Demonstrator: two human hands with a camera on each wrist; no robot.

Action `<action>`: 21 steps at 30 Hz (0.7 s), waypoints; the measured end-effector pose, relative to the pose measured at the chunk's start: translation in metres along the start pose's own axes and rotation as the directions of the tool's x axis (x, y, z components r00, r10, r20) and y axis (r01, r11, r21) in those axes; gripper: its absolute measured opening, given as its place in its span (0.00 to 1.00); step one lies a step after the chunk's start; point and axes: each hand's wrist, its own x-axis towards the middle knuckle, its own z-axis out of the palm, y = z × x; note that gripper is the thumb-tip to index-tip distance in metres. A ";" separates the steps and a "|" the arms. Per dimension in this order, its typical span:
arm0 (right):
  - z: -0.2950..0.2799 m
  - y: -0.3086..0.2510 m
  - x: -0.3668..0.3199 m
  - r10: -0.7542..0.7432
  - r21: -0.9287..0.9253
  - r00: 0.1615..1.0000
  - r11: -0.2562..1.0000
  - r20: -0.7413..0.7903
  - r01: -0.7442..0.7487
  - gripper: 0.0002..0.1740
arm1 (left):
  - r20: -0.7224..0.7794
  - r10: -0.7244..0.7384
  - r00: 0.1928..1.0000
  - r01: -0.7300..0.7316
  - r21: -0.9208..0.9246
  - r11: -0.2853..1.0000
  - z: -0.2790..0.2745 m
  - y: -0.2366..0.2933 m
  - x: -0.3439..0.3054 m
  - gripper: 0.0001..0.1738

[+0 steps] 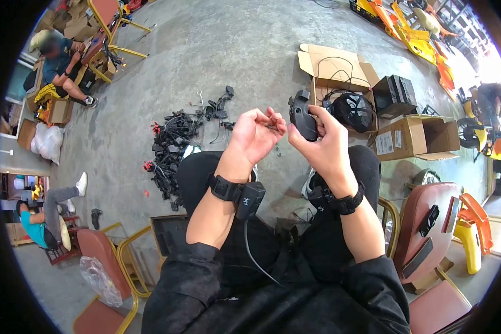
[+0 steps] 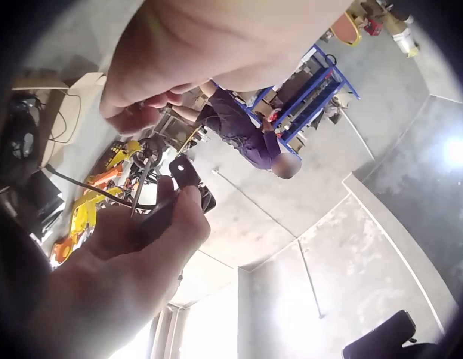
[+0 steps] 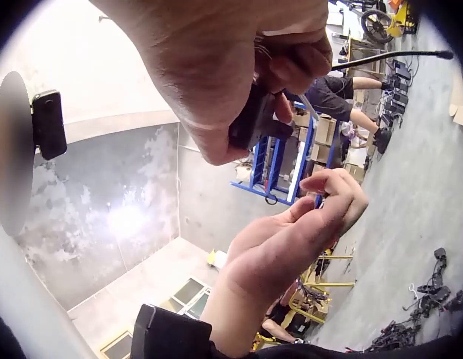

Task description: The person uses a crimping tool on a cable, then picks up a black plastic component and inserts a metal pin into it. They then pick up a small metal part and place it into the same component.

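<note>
My right hand grips a black curved part between thumb and fingers, with a bracket-like end at its top. In the left wrist view a hole shows in the part's flat end. From the held part a thin black rod with a rounded tip juts out in the right wrist view. Just left of the part, my left hand is raised palm up. Its curled fingertips pinch a small dark piece, mostly hidden by the fingers.
A heap of black cabled parts lies on the floor ahead to the left. At the right stand an open carton with black items and another cardboard box. Chairs flank me. Two people sit at the left.
</note>
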 end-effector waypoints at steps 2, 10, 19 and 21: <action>0.000 -0.003 -0.001 0.011 0.007 1.000 1.000 0.007 -0.011 0.25 | -0.016 0.000 1.000 0.000 0.016 1.000 0.002 0.000 -0.004 0.11; 0.001 -0.001 0.000 0.042 0.031 0.999 0.999 0.017 -0.043 0.24 | 0.114 0.101 0.988 -0.129 0.272 0.954 0.010 0.003 -0.013 0.18; -0.002 0.002 0.002 0.044 -0.007 0.999 0.999 -0.031 -0.044 0.25 | 0.255 0.245 0.935 -0.340 0.452 0.825 0.013 0.013 -0.017 0.19; -0.002 0.002 0.001 -0.011 -0.037 0.999 0.999 -0.053 0.009 0.25 | 0.272 0.251 0.929 -0.356 0.471 0.808 0.015 0.011 -0.020 0.19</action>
